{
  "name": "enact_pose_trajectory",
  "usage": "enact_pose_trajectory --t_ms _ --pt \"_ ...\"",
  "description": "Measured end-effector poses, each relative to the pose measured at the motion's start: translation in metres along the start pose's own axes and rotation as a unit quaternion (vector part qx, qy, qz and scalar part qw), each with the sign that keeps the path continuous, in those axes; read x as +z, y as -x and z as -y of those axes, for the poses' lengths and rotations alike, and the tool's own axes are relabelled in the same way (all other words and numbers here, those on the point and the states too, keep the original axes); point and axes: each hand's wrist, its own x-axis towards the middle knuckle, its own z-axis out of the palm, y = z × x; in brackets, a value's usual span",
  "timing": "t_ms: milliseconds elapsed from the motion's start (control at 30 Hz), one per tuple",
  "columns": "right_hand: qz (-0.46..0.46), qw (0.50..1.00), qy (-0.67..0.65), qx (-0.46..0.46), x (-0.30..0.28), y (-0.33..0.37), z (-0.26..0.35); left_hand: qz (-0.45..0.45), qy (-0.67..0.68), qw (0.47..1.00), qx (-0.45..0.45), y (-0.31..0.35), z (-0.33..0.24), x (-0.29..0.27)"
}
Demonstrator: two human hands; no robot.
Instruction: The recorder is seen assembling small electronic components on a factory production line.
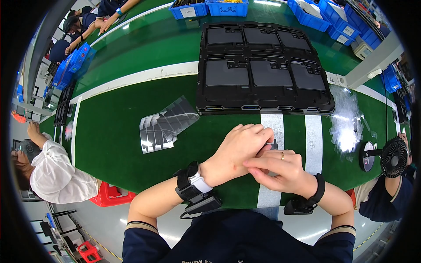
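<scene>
My left hand (239, 147) is over the green mat in front of me, fingers curled in and back of the hand up. A small dark edge shows by its fingertips; what it belongs to is mostly hidden. Crossing close against it, my right hand (283, 170) has its thumb and forefinger pinched together near the left palm's side. Whatever lies between those fingers is too small or hidden to name. Beyond both hands stands a black tray (263, 106) with several compartments, each with a flat dark-grey panel. Left of the hands lies a clear sheet with strips (169, 122).
Crumpled clear film (346, 125) lies on the right, beside a small black fan (393, 158). Blue bins (228, 8) line the far side, and a grey post (372, 65) rises at right. Co-workers sit at both sides, one in a white sleeve (61, 175).
</scene>
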Motion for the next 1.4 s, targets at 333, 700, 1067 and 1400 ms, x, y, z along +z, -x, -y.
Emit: enact_pose_trajectory --t_ms 333,700,1067,1400 --pt "0.013 0.998 -0.028 0.055 -0.0018 -0.0021 0.0041 0.008 -0.012 1.0 -0.013 0.0007 0.0035 0.0025" --pt "0.024 0.995 -0.056 0.084 -0.0042 -0.0024 0.0037 0.004 -0.002 1.0 -0.011 0.0005 0.0022 0.0011" --pt "0.02 0.995 -0.053 0.078 -0.0022 -0.0022 0.0031 -0.001 0.002 1.0 -0.004 0.0012 0.0023 0.0007" --pt "0.01 0.996 -0.051 0.078 -0.0011 -0.0021 0.0024 -0.001 -0.002 1.0 -0.009 0.001 0.0037 0.002"
